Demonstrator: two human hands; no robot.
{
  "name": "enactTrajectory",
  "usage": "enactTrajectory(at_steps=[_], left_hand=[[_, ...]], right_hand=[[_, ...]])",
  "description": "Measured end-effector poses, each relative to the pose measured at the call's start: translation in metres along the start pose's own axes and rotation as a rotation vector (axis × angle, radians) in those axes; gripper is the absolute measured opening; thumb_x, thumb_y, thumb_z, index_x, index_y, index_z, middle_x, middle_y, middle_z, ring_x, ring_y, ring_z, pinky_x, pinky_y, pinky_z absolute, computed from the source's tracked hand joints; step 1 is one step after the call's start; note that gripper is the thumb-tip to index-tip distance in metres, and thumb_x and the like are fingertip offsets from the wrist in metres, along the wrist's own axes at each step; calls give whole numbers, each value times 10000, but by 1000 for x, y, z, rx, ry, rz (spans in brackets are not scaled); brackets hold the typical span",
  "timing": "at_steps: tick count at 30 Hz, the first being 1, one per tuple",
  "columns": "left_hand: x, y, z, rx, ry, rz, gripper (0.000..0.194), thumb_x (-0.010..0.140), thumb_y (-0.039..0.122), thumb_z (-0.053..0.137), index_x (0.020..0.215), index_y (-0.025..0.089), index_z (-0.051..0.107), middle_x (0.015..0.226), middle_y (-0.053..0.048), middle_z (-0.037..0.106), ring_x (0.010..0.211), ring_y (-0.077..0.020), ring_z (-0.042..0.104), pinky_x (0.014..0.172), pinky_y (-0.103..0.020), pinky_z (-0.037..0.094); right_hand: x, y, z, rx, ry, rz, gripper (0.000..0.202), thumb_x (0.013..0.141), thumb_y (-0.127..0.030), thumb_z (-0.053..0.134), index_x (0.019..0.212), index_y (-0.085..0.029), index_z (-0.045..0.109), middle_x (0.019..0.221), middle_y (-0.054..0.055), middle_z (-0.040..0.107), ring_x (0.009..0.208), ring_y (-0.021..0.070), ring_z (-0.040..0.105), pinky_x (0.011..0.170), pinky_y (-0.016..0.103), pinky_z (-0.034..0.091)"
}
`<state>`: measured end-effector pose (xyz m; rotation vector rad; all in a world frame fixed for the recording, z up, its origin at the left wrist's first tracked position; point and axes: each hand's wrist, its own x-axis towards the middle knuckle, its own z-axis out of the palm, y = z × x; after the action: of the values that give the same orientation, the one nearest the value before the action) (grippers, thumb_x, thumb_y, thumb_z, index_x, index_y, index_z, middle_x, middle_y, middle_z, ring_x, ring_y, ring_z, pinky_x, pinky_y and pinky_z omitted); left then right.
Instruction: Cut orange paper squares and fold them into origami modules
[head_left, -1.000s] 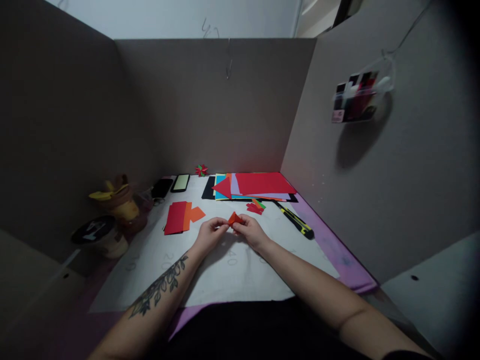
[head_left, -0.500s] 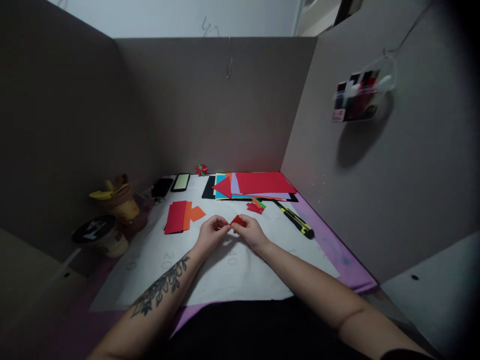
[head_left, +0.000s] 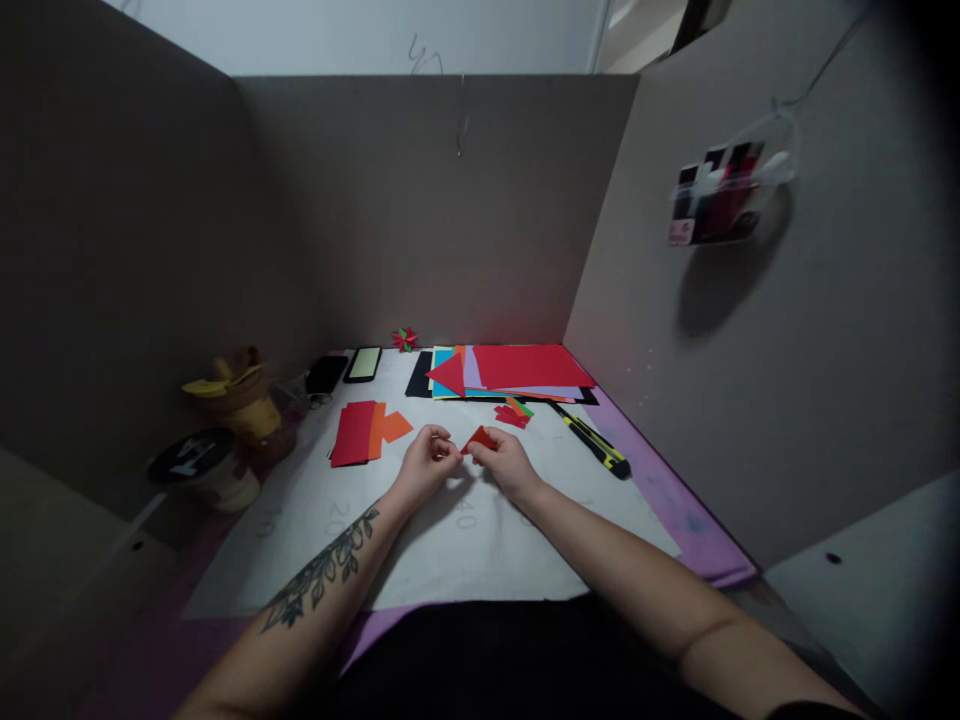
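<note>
A small red-orange piece of paper (head_left: 480, 438) is pinched between the thumb and fingers of my right hand (head_left: 510, 466), above the white sheet (head_left: 420, 565). My left hand (head_left: 426, 462) touches the paper's left tip with thumb and index finger closed on it; its other fingers are curled. Red and orange paper strips (head_left: 512, 414) lie just beyond my right hand, with a green one among them. Left of my left hand are a stack of red papers (head_left: 355, 434) and an orange square (head_left: 397, 426).
Large coloured sheets (head_left: 532, 367) lie at the back, with a folded paper star (head_left: 405, 339) and a phone (head_left: 363, 365) to their left. A yellow-black cutter (head_left: 600, 447) rests at the right. Cups (head_left: 206, 470) stand at the left wall.
The red-orange paper shows more between my fingertips, and my right hand has tilted slightly. My left hand's fingers have shifted a little. The view has moved slightly.
</note>
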<state>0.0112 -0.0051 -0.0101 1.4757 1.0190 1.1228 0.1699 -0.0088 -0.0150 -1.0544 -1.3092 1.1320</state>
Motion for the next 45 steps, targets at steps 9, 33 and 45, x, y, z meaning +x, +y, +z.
enactTrajectory(at_steps=[9,33,45], left_hand=[[-2,2,-1,-4,-47,2,330,698,265,651,936,195,432,716,32,604,612,-96,584,551,-203,424],[1,-1,-3,56,32,63,211,710,249,632,857,173,501,717,14,592,661,-101,576,614,-212,437],[0,-1,-3,101,27,90,183,700,238,629,848,169,547,729,10,597,667,-104,577,631,-217,444]], right_hand=[[-2,0,-1,-66,-31,-49,181,698,-315,622,620,-168,550,546,-39,503,531,99,429,515,222,331],[-2,4,0,-99,-62,27,181,700,-338,628,649,-170,582,502,-47,504,438,80,394,428,204,296],[-2,5,1,-269,-103,-54,165,705,-295,594,603,-174,551,546,-43,475,547,109,423,521,229,314]])
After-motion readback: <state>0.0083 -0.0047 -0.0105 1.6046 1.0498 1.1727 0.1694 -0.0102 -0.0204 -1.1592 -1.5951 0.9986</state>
